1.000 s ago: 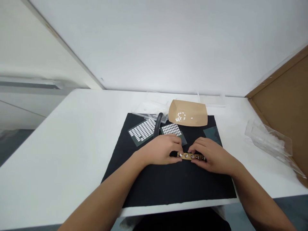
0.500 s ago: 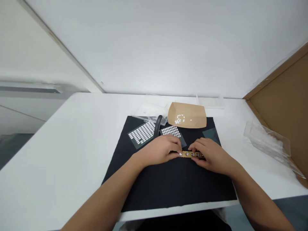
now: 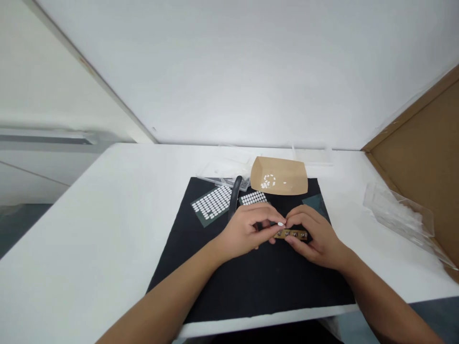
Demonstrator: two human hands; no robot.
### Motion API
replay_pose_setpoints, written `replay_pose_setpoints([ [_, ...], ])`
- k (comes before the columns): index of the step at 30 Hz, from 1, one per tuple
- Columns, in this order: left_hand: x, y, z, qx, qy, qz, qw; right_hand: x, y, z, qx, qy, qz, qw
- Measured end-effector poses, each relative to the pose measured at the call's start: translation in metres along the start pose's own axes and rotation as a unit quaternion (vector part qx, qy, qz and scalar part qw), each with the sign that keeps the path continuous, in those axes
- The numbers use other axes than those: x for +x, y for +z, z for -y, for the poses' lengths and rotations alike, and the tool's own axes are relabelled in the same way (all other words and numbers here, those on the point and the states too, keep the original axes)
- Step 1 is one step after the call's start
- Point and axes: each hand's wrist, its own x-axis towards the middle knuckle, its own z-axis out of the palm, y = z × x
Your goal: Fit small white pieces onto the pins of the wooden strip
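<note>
My left hand [image 3: 247, 228] is closed, with a small white oval piece [image 3: 280, 224] at the tips of its thumb and index finger. Some of its lower fingers curl behind the left end of a short tan strip [image 3: 294, 234] that carries several small shiny metal parts. My right hand [image 3: 315, 235] bends around the strip, its thumb against the lower edge and its index fingertip meeting my left fingertips. Just beyond my left hand lie two dark sheets of white ovals, a left sheet [image 3: 212, 203] and a partly covered right sheet [image 3: 254, 197].
A black mat [image 3: 272, 286] lies under the work. Behind it are a tan paper tray [image 3: 294, 177] with loose white bits, a black curved handle [image 3: 234, 196] and clear plastic packaging [image 3: 224, 168]. More clear plastic [image 3: 398, 210] sits at right, near a cardboard panel [image 3: 419, 153].
My left hand has moved right, bringing the white oval to my right fingertips. The strip has shifted slightly right, and my hands now meet over its left end.
</note>
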Motion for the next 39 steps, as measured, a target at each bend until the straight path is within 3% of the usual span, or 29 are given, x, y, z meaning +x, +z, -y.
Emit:
replay_pose_setpoints([
  [3, -0.003, 0.006, -0.001, -0.056, -0.056, -0.012, 0.997, -0.001, 0.006, 0.003, 0.000, 0.017, -0.029, 0.999],
  [9, 0.003, 0.002, -0.003, 0.030, 0.083, -0.068, 0.994, -0.003, 0.009, -0.005, -0.026, 0.024, -0.052, 0.998],
  [15, 0.005, 0.001, -0.004, 0.020, 0.105, -0.048, 0.993, -0.004, 0.011, -0.004, 0.006, -0.023, -0.005, 1.000],
  [20, 0.004, 0.001, -0.007, 0.032, 0.129, -0.029, 0.991, -0.005, 0.015, -0.004, -0.019, -0.010, -0.017, 1.000],
  [26, -0.002, 0.005, -0.007, 0.044, 0.119, -0.041, 0.991, -0.001, 0.009, 0.000, -0.040, -0.086, -0.009, 0.995],
  [39, -0.002, 0.008, -0.012, -0.013, 0.088, -0.009, 0.996, -0.004, 0.013, -0.006, -0.046, -0.109, 0.035, 0.992],
])
